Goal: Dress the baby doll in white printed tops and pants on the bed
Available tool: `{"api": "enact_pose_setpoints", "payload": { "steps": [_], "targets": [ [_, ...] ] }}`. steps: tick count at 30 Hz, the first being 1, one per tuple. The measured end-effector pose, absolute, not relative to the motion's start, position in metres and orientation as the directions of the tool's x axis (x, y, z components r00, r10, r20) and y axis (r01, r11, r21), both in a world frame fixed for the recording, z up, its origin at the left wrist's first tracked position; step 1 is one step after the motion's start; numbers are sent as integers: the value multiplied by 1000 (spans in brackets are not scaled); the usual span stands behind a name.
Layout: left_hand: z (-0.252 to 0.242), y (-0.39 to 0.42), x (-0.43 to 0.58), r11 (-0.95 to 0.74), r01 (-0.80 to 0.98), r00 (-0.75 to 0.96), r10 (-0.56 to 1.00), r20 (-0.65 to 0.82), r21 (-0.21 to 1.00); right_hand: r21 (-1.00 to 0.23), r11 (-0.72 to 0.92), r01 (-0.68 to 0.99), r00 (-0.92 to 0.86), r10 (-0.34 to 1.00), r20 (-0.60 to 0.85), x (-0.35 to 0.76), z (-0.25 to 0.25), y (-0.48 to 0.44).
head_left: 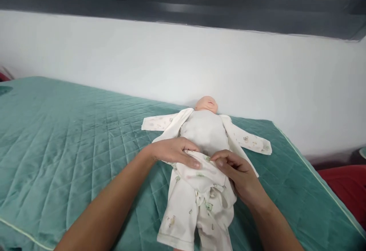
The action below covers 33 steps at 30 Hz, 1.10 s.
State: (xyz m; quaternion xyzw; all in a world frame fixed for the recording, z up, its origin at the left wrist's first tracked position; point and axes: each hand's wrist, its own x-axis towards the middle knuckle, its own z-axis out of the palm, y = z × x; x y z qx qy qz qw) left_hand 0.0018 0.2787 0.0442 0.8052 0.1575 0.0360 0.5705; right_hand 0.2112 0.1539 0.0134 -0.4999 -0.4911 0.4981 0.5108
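A baby doll [206, 104] lies on its back, head away from me. It has on a white printed top [253, 141], spread apart at the front with both sleeves out to the sides, over a plain white body [204, 129]. White baby pants [183, 209] with small green and brown prints cover its hips and legs. My left hand [178, 152] grips the waistband at the left, thumb on the outside and fingers partly hidden beyond the cloth. My right hand [236, 169] pinches the waistband edge right of the middle.
A green quilted cover [85, 140] spreads under the doll, its piped edge running down the right side. Behind stands a white wall [128, 60] below a dark window frame [200, 9] with bars. Something red [347, 184] is beside the right edge.
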Motion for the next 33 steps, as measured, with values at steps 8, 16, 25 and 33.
{"api": "enact_pose_setpoints", "payload": {
  "steps": [8, 16, 25, 33],
  "targets": [
    [39, 277, 2, -269, 181, 888, 458, -39, 946, -1000, -29, 8, 40, 999, -28, 221, 5, 154],
    [44, 285, -19, -339, 287, 916, 372, -152, 896, -999, 27, 46, -88, 996, 23, 214, 12, 152],
    [40, 282, -18, -381, 202, 918, 395, -38, 902, -998, -50, 48, -103, 993, -55, 208, 17, 158],
    [47, 269, -14, -535, 174, 947, 321, 8, 827, -966, -76, 249, -135, 985, -112, 202, 23, 157]
  ]
}}
